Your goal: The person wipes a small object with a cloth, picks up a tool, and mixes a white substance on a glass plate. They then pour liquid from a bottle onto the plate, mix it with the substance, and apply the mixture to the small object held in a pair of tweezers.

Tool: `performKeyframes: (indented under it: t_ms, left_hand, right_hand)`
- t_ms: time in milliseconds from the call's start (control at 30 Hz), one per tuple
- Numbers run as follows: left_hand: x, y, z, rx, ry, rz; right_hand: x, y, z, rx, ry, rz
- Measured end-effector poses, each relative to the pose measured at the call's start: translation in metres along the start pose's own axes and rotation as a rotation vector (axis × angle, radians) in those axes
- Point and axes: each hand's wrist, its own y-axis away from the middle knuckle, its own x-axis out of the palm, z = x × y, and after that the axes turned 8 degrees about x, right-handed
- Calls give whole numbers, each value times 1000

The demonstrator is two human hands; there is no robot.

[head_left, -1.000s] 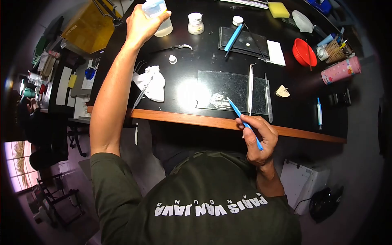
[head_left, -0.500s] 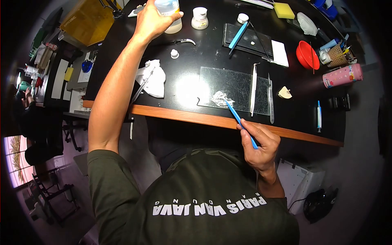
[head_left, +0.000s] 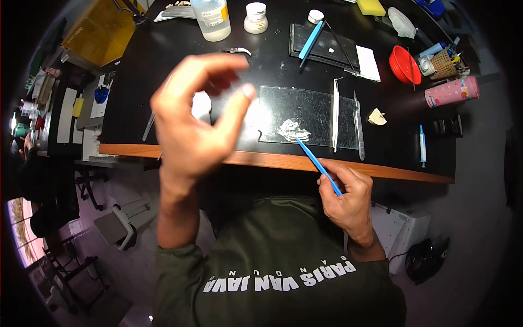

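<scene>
My right hand (head_left: 348, 199) grips a slim blue tool (head_left: 318, 166) near the table's front edge. Its tip meets the smeared white paste (head_left: 292, 131) on a clear glass slab (head_left: 316, 106); the exact kind of tip is too small to tell. Above the table's left part, my left hand (head_left: 199, 122) is raised, blurred, with thumb and fingers apart and nothing between them. It hides part of a white crumpled tissue (head_left: 201, 106). Farther back stands a bottle of clear liquid (head_left: 213, 24), apart from the hand. A thin metal instrument (head_left: 335, 114) and a metal spatula (head_left: 358, 128) lie across the slab's right side.
A lidded jar (head_left: 255, 19) stands beside the bottle. Behind the slab is a dark tray (head_left: 343, 52) with a blue tool (head_left: 311, 39) across it. On the right are a red bowl (head_left: 403, 66), a pink bottle (head_left: 452, 91), a cream-coloured piece (head_left: 377, 116) and a syringe (head_left: 422, 147).
My left hand has let go of the bottle and come back toward me. The bottle now stands on the table. My right hand keeps the blue tool on the paste, almost unmoved.
</scene>
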Motion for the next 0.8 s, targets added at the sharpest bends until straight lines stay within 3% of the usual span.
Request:
performKeyframes:
  t_ms: [133,233,400,800]
  left_hand:
    - [24,49,8,-129,-45,134]
    - [36,69,17,-114,-32,127]
    - [33,72,19,-70,-136,212]
    - [33,74,20,-106,-107,215]
  right_hand:
    - [7,-1,2,-12,20,-39]
    - [7,-3,5,-43,89,-47]
    - [12,-2,0,-194,196,-76]
    - [24,0,6,-239,314,-153]
